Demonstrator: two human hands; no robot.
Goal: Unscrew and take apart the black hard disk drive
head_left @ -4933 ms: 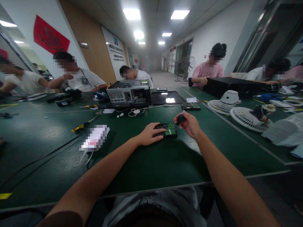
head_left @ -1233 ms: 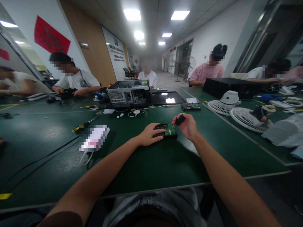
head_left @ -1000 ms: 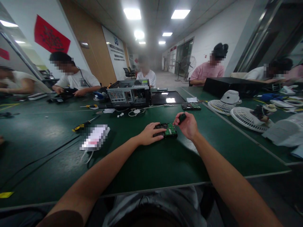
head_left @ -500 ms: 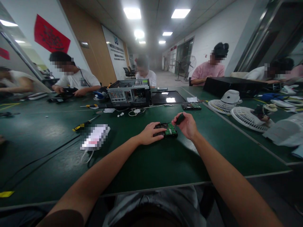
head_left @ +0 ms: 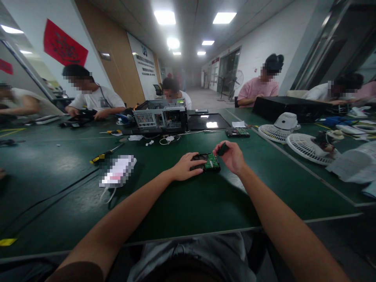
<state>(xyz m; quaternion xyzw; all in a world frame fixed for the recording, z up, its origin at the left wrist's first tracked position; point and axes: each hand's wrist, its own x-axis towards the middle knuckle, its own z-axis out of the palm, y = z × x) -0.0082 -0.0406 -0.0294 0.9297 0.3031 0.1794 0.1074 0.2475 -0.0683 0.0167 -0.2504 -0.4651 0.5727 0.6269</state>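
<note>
A hard drive (head_left: 212,161) lies on the green table with its green circuit board facing up. My left hand (head_left: 188,166) grips its left part, fingers laid across the top and thumb along the near side. Over the drive's right end, my right hand (head_left: 233,156) is closed around the dark handle of a screwdriver (head_left: 223,149). The screwdriver's thin shaft points down and left towards the board; whether its tip touches a screw is too small to tell.
Beyond my hands stand an open computer case (head_left: 160,117), a flat dark panel (head_left: 208,121) and another hard drive (head_left: 237,132). White fan parts (head_left: 308,147) lie right. A phone (head_left: 118,170) and yellow-black screwdriver (head_left: 101,158) lie left. Several people sit around the table.
Both my hands and the hard drive stay almost where they were. The person behind the computer case has lowered and shifted their head slightly left.
</note>
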